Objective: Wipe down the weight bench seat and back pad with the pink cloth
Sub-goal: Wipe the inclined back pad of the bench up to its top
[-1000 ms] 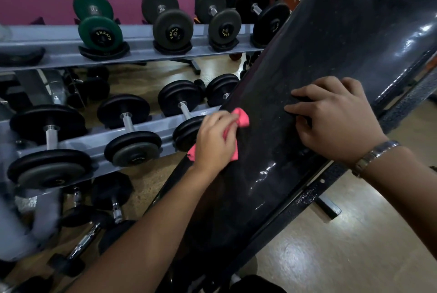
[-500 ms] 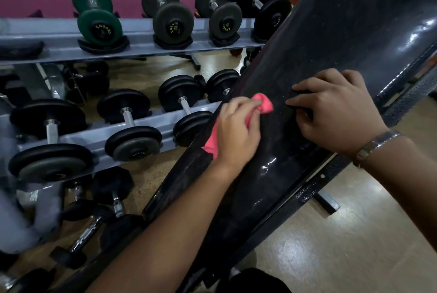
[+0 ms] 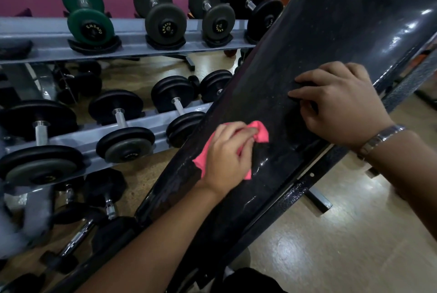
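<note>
A long black bench pad [image 3: 326, 39] slopes from the upper right down to the lower left, shiny and speckled with dust. My left hand [image 3: 227, 155] presses a bunched pink cloth [image 3: 260, 130] flat on the pad's lower middle, near its left edge. My right hand [image 3: 338, 103] rests palm down on the pad just up and right of the cloth, fingers bent and pointing left, holding nothing. A metal watch band sits on that wrist.
A grey two-tier dumbbell rack [image 3: 132, 39] stands close on the left, loaded with black, grey and one green dumbbell [image 3: 87, 16]. More dumbbells [image 3: 104, 200] lie on the floor under it. The bench's black steel frame [image 3: 295, 193] runs below the pad, over tan floor [image 3: 343, 245].
My left hand with the cloth slid up and right along the pad, then came back down toward me. My right hand stayed planted on the pad.
</note>
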{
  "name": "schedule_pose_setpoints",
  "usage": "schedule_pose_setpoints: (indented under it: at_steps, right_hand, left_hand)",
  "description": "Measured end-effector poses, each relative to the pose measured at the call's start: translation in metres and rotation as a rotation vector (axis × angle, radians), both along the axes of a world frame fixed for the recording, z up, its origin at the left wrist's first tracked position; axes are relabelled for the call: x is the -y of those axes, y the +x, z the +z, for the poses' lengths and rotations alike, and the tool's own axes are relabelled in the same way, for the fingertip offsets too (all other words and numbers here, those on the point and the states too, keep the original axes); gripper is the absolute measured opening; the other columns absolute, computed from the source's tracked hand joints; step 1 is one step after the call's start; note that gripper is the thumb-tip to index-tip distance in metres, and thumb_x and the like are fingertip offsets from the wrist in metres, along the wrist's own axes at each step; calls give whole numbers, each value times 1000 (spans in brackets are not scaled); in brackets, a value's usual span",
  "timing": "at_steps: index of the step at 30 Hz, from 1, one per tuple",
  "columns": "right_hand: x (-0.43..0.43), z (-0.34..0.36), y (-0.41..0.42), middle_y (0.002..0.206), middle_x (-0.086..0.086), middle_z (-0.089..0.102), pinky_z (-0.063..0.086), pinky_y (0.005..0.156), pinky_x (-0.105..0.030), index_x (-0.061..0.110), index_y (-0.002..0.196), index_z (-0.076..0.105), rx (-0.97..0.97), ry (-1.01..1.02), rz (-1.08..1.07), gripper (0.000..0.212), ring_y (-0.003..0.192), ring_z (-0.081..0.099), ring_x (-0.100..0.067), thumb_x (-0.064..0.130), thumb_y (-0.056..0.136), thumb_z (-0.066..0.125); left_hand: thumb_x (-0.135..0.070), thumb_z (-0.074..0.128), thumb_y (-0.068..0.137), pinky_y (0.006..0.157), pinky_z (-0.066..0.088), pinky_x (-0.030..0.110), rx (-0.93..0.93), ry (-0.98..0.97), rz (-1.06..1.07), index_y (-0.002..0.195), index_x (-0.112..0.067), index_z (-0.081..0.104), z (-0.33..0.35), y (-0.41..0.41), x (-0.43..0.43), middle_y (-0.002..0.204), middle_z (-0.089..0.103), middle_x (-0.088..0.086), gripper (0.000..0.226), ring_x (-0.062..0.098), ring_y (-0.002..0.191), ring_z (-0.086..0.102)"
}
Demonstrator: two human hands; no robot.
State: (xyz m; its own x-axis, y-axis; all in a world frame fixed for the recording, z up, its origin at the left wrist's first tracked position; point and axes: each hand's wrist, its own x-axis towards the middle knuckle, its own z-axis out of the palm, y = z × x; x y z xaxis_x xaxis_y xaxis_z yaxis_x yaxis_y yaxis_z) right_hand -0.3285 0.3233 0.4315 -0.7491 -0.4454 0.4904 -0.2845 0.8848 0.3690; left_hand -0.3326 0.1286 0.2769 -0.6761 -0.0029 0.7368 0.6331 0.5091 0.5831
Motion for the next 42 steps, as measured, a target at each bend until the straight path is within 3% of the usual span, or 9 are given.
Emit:
schedule_pose_setpoints:
  at_steps: [4, 10, 15, 21, 26, 31, 34, 38, 42]
  right_hand:
    - [6, -1, -1, 117, 3, 69, 36, 97, -48, 28, 102, 78, -8, -29, -8, 37, 111, 55, -31, 31, 82, 47]
    - [3, -1, 0, 118, 4, 70, 36, 95, -47, 29, 103, 78, 1, -37, 0, 38, 111, 56, -31, 31, 82, 47]
    - [7, 0, -2, 118, 4, 70, 34, 96, -46, 29, 104, 78, 16, -43, -3, 39, 113, 55, -31, 32, 81, 46]
    - [1, -1, -3, 120, 3, 70, 37, 94, -46, 30, 105, 78, 6, -23, 24, 39, 112, 56, -30, 32, 82, 46]
    - [4, -2, -3, 117, 3, 71, 38, 93, -47, 29, 102, 79, 4, -30, 24, 40, 111, 57, -31, 32, 81, 45]
    - [-3, 3, -2, 118, 4, 72, 42, 92, -47, 29, 102, 79, 21, -22, 56, 38, 110, 60, -30, 24, 80, 48]
    - [-11, 18, -3, 117, -2, 73, 49, 89, -50, 22, 106, 78, 62, -41, 137, 40, 106, 64, -33, 8, 82, 50]
    - [-22, 40, -6, 120, -5, 70, 41, 92, -54, 21, 110, 76, -25, -27, 38, 41, 110, 56, -38, 16, 86, 43]
    - [-32, 50, -11, 128, -6, 65, 36, 98, -55, 23, 114, 75, -45, -20, -63, 44, 118, 50, -38, 30, 85, 41]
  left_hand:
    - [-7, 66, 90, 89, 48, 37, 102, 112, 120, 109, -14, 77, 24, -21, -12, 106, 68, 0, 22, 22, 96, 60]
    - [3, 72, 87, 92, 50, 38, -111, -5, -54, 104, -10, 79, -3, 16, -20, 105, 71, 7, 22, 28, 93, 62]
    - [-4, 67, 88, 88, 49, 38, 73, 142, 134, 107, -13, 77, 21, 2, -37, 107, 69, 2, 23, 24, 94, 59]
    - [3, 72, 87, 92, 51, 42, -167, -22, -70, 104, -9, 79, -8, 16, -23, 105, 71, 8, 22, 28, 91, 63]
    - [-4, 69, 87, 85, 51, 36, 6, 131, 81, 102, -14, 78, 15, 7, -34, 103, 69, 0, 20, 22, 93, 60]
    - [3, 72, 85, 90, 50, 41, -185, -61, -155, 103, -10, 79, 2, 25, -38, 107, 71, 8, 24, 29, 91, 62]
    - [3, 72, 86, 93, 51, 42, -240, -86, -119, 104, -9, 80, -8, 13, -18, 105, 72, 8, 23, 28, 91, 63]
    - [0, 71, 87, 87, 52, 39, -96, 82, 27, 106, -12, 79, 15, 16, -48, 106, 70, 4, 23, 26, 95, 62]
    - [0, 70, 88, 87, 51, 40, -203, -34, -92, 105, -11, 79, 16, 24, -57, 106, 71, 7, 22, 28, 90, 62]
